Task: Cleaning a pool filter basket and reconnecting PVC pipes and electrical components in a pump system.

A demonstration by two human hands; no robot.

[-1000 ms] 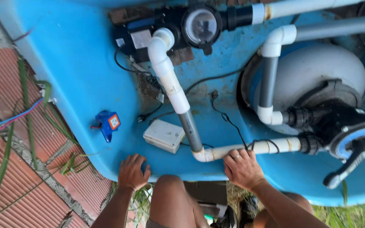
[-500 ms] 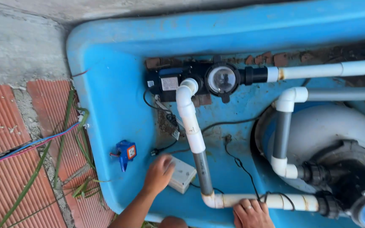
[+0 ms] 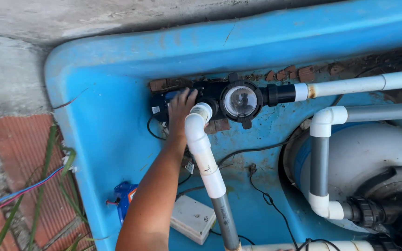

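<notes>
Down at the pump (image 3: 196,100), our left hand (image 3: 181,108) is now on the black motor housing; half a second back it hovered over the white junction box (image 3: 192,218), so we've moved on to the pump itself. Arm stretched out straight, fingers spread flat on the casing, just left of the white elbow pipe (image 3: 201,135). Right hand has dropped out of view.
</notes>
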